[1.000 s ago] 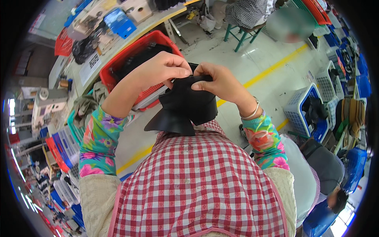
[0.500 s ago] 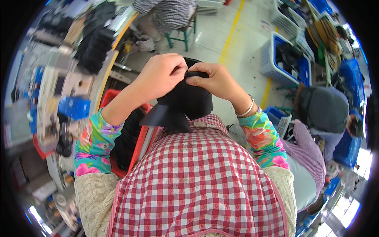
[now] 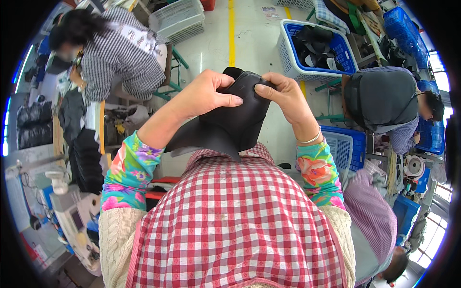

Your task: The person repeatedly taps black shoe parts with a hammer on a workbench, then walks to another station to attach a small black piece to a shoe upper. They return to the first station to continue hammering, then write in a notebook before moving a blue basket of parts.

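Between my two hands hangs a black, leather-like shoe upper [image 3: 235, 115], in front of my checked apron [image 3: 225, 206]. Its top edge is pinched at both corners, and a wide flap flares out to the lower left. My left hand [image 3: 211, 93] grips the left top edge, thumb lying on the near face and fingers curled behind. At the right top corner my right hand [image 3: 285, 93] presses its thumb on the near face, with the other fingers behind the edge. The far side of the upper is hidden.
A white basket with a blue liner [image 3: 314, 72] holds black pieces at the far right. A blue crate [image 3: 353, 149] stands at my right. A sewing machine [image 3: 72, 221] and stacked black pieces [image 3: 84, 158] are at left. People sit at both sides.
My hands have moved apart along the top edge, and the shoe upper's near face now shows flatter. The view has turned left, bringing a seated person at the left into sight.
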Available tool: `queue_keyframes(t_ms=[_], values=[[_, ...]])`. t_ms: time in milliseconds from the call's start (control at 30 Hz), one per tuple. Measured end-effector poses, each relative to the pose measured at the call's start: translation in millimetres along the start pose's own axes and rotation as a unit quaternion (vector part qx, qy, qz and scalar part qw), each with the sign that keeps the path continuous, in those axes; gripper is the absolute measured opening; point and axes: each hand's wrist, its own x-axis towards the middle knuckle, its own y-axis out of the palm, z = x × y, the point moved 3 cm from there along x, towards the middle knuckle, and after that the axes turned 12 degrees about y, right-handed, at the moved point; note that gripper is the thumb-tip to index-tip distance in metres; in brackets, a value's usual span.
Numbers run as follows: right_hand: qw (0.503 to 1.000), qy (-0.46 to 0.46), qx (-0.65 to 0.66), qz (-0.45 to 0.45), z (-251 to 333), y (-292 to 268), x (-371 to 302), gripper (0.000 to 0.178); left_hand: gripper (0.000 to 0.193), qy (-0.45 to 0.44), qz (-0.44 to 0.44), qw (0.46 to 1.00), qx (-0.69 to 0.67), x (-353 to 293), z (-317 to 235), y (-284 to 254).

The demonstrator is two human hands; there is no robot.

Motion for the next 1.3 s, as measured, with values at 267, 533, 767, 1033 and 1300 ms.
queue_keyframes(t_ms=[267,533,767,1033,1300], values=[[0.995,0.054,-0.081,-0.006,68.1,-134.2,138.3,0.029,0.019,-0.033,-0.012,0.997,0.066,196.9,-8.9,-67.5],[0.997,0.070,-0.026,0.000,103.9,-230.4,325.0,0.025,0.036,-0.051,-0.031,0.989,-0.133,350.2,23.7,-191.0],[0.988,0.068,-0.121,-0.065,174.9,-307.6,504.7,0.024,0.014,0.011,-0.059,0.998,-0.028,530.5,42.5,-313.1],[0.955,0.054,-0.189,-0.220,244.7,-446.8,646.8,0.018,0.030,0.114,0.000,0.985,0.132,778.1,19.8,-436.4],[0.929,0.086,-0.007,-0.360,237.7,-654.7,827.5,0.013,0.023,0.062,-0.285,0.944,0.152,971.7,114.5,-640.3]])
